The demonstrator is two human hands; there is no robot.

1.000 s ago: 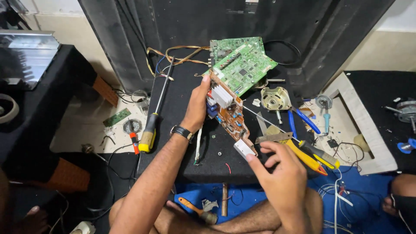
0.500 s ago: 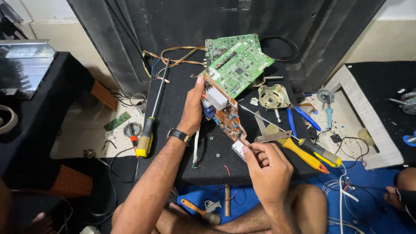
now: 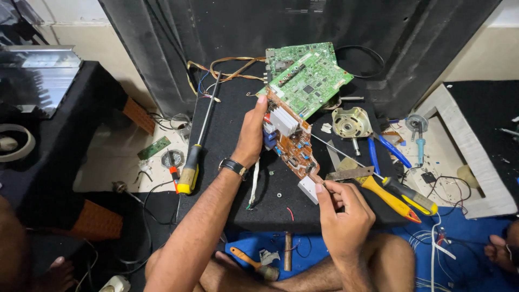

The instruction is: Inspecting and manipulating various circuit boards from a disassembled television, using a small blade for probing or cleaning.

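Far left: a metal-faced unit on a black stand, a roll of tape beside it. Further right, on the black surface, a long screwdriver with yellow-black handle. Left hand, wristwatch on the wrist, closed on the left edge of the brown circuit board, held tilted just above the surface. Behind it, two green circuit boards. Right hand, fingers pinched shut at the brown circuit board's lower end, by its white connector. Farther right: a small motor, blue-handled pliers, yellow-handled screwdrivers, a white frame.
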